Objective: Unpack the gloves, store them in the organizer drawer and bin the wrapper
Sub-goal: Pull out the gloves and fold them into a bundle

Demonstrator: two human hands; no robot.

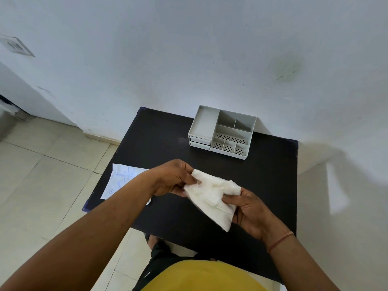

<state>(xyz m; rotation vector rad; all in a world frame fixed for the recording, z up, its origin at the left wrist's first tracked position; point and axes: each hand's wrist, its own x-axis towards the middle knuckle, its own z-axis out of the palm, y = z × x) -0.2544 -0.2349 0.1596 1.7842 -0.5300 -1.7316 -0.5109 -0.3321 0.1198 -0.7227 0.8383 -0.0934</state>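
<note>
While held above the black desk (262, 175) | white gloves (212, 195) pinched in left hand (174, 179) and right hand (249, 208), each grip closed on fabric | best kept folded flat for the shut organizer drawer (199, 140) | wrapper (120, 179) waiting at desk's left edge.

Part of the paper wrapper (123, 179) is hidden by the left arm. The blue marks printed on it are too small to be read. The table's (262, 185) near edge is covered by a yellow shirt (201, 276).
</note>
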